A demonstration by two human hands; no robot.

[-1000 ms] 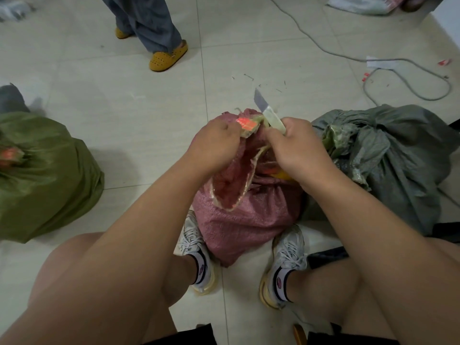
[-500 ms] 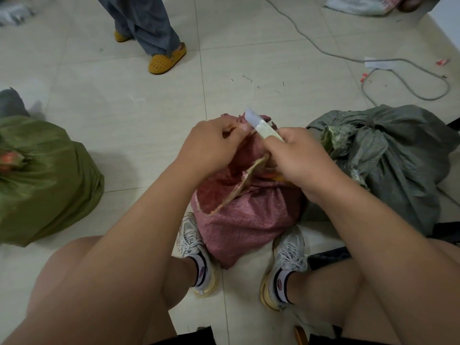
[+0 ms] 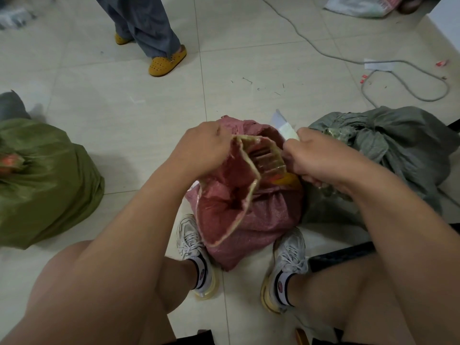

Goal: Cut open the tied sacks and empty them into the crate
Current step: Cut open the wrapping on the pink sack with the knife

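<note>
1. A pink woven sack (image 3: 251,215) is stood on the tiled floor (image 3: 124,100) between the seated person's two white sneakers, with its mouth pulled open.
2. The left edge of the sack's mouth is gripped by the left hand (image 3: 201,148), whose fingers are curled round the pale folded hem.
3. The right edge of the mouth is pinched by the right hand (image 3: 316,158); a utility knife (image 3: 283,125) is held in the same fist, its pale handle and blade pointing up and away from the sack.
4. Inside the open mouth a clear plastic liner with ribbed, yellowish contents is seen; what the contents are cannot be told.
5. A grey sack (image 3: 388,150) is slumped just to the right of the pink one, touching it, with its top crumpled.
6. A green sack (image 3: 42,180) is lain well apart on the left, its neck bound with an orange tie (image 3: 10,161).
7. A black edge (image 3: 341,253) is visible beside the right sneaker; whether it belongs to the crate cannot be told.
8. Another person's legs in grey trousers and yellow clogs (image 3: 166,62) are seen at the top, and a grey cable (image 3: 373,63) is looped across the floor at upper right.
</note>
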